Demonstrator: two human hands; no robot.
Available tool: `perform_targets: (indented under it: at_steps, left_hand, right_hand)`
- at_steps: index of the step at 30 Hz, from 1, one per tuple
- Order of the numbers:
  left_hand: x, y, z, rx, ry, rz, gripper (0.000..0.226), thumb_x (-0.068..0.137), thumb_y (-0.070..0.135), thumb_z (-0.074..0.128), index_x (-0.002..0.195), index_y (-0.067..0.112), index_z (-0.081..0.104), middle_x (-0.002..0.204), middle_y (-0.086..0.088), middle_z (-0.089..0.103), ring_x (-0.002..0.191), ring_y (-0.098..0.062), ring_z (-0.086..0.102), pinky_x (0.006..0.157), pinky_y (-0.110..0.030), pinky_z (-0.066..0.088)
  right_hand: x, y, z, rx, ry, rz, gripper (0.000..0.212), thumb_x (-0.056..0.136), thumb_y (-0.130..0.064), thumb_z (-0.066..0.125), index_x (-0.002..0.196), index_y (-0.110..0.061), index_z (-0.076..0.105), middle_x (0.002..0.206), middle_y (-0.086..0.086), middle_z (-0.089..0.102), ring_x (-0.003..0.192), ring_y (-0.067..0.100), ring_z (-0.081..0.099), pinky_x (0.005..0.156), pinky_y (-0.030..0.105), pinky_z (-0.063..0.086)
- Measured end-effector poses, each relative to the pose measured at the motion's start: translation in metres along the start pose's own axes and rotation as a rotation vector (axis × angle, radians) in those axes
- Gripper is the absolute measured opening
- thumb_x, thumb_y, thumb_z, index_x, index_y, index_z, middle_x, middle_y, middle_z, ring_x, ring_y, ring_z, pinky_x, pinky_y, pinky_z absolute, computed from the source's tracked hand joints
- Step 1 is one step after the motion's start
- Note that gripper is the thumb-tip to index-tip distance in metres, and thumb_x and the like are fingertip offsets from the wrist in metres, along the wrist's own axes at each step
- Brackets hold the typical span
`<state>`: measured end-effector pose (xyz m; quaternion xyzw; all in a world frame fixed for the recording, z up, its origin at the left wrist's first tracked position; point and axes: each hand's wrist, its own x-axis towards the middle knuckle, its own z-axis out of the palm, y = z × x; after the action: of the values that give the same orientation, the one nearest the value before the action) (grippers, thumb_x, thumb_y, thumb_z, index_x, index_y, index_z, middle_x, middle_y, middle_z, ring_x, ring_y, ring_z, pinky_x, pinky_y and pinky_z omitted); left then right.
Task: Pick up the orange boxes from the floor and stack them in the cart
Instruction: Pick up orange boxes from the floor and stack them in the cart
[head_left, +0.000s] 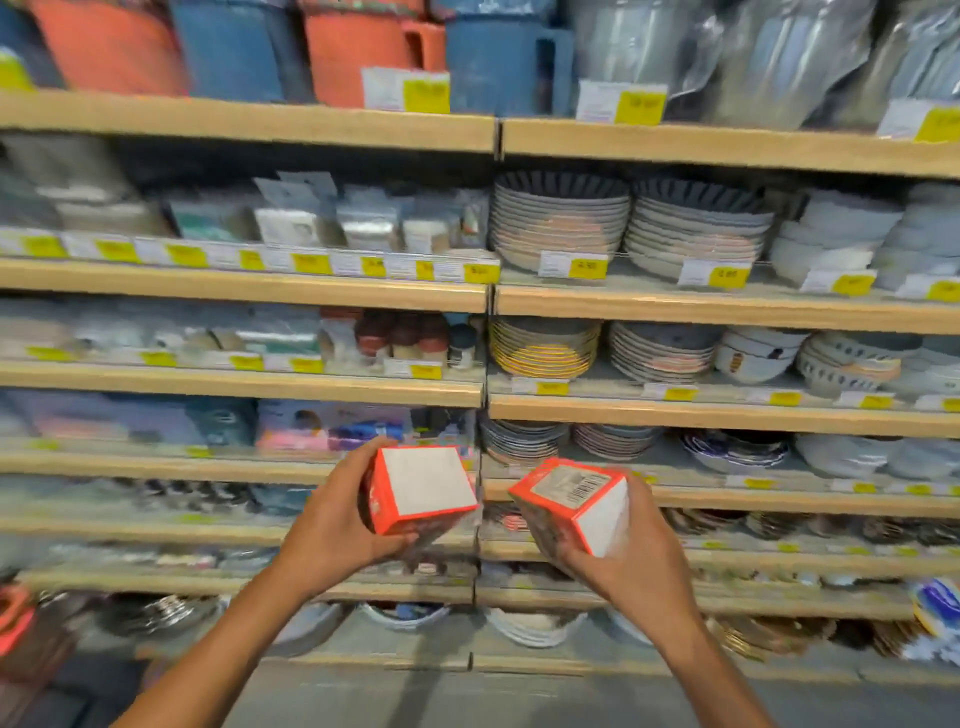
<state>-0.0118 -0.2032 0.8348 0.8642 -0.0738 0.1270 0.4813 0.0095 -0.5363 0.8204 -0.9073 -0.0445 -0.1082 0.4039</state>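
My left hand (332, 525) grips an orange box (423, 488) with a white face turned toward me, thumb under its lower edge. My right hand (636, 561) holds a second orange box (576, 501), tilted, with a printed label on its top face and a white side. Both boxes are held up in front of the store shelves, a small gap apart. No cart is in view.
Wooden shelves (249, 122) fill the view, with yellow price tags (426, 96). Stacks of plates and bowls (558, 221) sit on the right bays, packaged goods on the left, jugs on the top shelf. A strip of grey floor (467, 696) shows at the bottom.
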Motion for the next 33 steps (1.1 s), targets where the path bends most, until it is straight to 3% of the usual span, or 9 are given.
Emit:
perform_targets:
  at_steps: [5, 9, 12, 16, 22, 27, 33]
  left_hand:
    - [-0.060, -0.039, -0.096, -0.035, 0.147, -0.080, 0.094, 0.054, 0.012, 0.096, 0.125, 0.051, 0.048, 0.118, 0.019, 0.066, 0.109, 0.001, 0.064, 0.090, -0.024, 0.054]
    - [-0.122, -0.072, -0.171, 0.001, 0.270, -0.166, 0.093, 0.049, 0.027, 0.095, 0.128, 0.044, 0.049, 0.122, 0.014, 0.066, 0.113, -0.006, 0.064, 0.095, -0.034, 0.053]
    - [-0.170, -0.094, -0.221, 0.040, 0.369, -0.247, 0.097, 0.048, 0.027, 0.095, 0.134, 0.031, 0.049, 0.124, 0.012, 0.066, 0.115, -0.007, 0.064, 0.098, -0.041, 0.053]
    - [-0.232, -0.108, -0.276, 0.165, 0.533, -0.324, 0.095, 0.049, 0.024, 0.094, 0.132, 0.036, 0.048, 0.124, 0.016, 0.063, 0.117, -0.004, 0.060, 0.100, -0.036, 0.049]
    - [-0.299, -0.125, -0.323, 0.277, 0.750, -0.472, 0.098, 0.050, 0.023, 0.092, 0.136, 0.033, 0.046, 0.122, 0.014, 0.063, 0.112, -0.004, 0.060, 0.095, -0.025, 0.047]
    - [-0.325, -0.136, -0.348, 0.324, 0.890, -0.552, 0.097, 0.049, 0.017, 0.093, 0.130, 0.045, 0.046, 0.115, 0.014, 0.065, 0.104, -0.004, 0.063, 0.094, -0.033, 0.052]
    - [-0.323, -0.158, -0.384, 0.373, 0.979, -0.636, 0.095, 0.051, 0.019, 0.094, 0.131, 0.039, 0.045, 0.119, 0.015, 0.063, 0.110, -0.008, 0.062, 0.097, -0.039, 0.052]
  right_hand:
    - [-0.013, -0.090, 0.075, 0.033, -0.119, -0.097, 0.092, 0.052, -0.071, 0.077, 0.131, -0.043, 0.038, 0.121, -0.015, 0.061, 0.106, 0.014, 0.060, 0.081, 0.041, 0.055]
    - [-0.029, -0.160, 0.148, 0.056, -0.249, -0.210, 0.084, 0.057, -0.057, 0.084, 0.124, -0.058, 0.034, 0.121, -0.020, 0.059, 0.106, 0.011, 0.059, 0.077, 0.038, 0.053]
    - [-0.038, -0.205, 0.201, 0.045, -0.336, -0.281, 0.089, 0.059, -0.048, 0.087, 0.131, -0.049, 0.035, 0.125, -0.015, 0.059, 0.110, 0.016, 0.059, 0.079, 0.036, 0.051]
    - [-0.056, -0.262, 0.267, 0.109, -0.462, -0.372, 0.091, 0.053, -0.056, 0.084, 0.130, -0.047, 0.036, 0.125, -0.016, 0.060, 0.108, 0.014, 0.059, 0.080, 0.041, 0.055]
    - [-0.079, -0.337, 0.338, 0.211, -0.635, -0.531, 0.089, 0.058, -0.051, 0.090, 0.129, -0.050, 0.036, 0.114, -0.024, 0.055, 0.100, 0.005, 0.055, 0.066, 0.022, 0.044]
    - [-0.080, -0.379, 0.396, 0.249, -0.734, -0.610, 0.089, 0.058, -0.044, 0.090, 0.128, -0.051, 0.036, 0.115, -0.023, 0.057, 0.099, 0.006, 0.057, 0.064, 0.023, 0.046]
    - [-0.065, -0.429, 0.476, 0.270, -0.856, -0.680, 0.088, 0.059, -0.047, 0.087, 0.130, -0.047, 0.037, 0.117, -0.016, 0.061, 0.098, 0.012, 0.059, 0.071, 0.034, 0.052]
